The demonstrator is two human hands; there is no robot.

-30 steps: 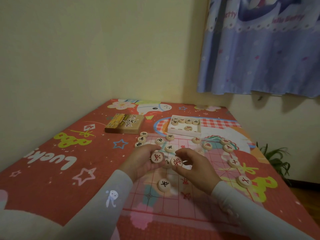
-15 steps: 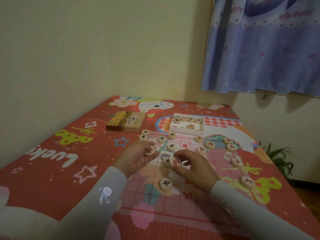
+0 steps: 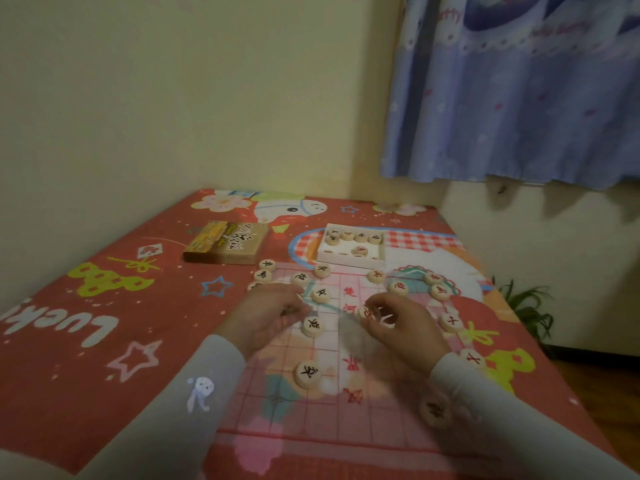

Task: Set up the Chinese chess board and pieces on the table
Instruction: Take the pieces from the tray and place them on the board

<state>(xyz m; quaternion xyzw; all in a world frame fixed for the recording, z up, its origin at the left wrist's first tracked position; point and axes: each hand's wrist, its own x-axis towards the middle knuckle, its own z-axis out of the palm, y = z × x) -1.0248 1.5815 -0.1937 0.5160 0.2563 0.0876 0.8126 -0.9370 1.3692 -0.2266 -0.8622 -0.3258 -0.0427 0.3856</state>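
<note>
Holding a red-marked piece (image 3: 367,312) in my right hand (image 3: 405,329), I pinch it between thumb and fingertips just above the middle of the board (image 3: 325,415). My left hand (image 3: 266,315) hovers low over the board's left side with its fingers curled in; I cannot tell if it holds anything, since the fingertips are blurred.

The board is a thin sheet with a pink grid and red characters, lying flat on the red cartoon tablecloth (image 3: 104,341). Between my hands lie two black-marked pieces, one (image 3: 320,293) farther from me and one (image 3: 313,325) closer. A third black piece (image 3: 307,373) lies nearer me on the board. More black pieces (image 3: 267,264) sit along the far left edge of the board, and red pieces (image 3: 398,287) sit along the far right. Two red pieces (image 3: 451,321) lie at the right edge, just beside my right wrist. Another piece (image 3: 433,412) shows near my right sleeve (image 3: 491,410), blurred.

Beyond the board stands a white tray (image 3: 349,259) with several pieces in it. To its left lies the brown box lid (image 3: 227,242). A blue curtain (image 3: 519,91) hangs at the upper right, and a green plant (image 3: 528,308) shows past the table's right edge.
</note>
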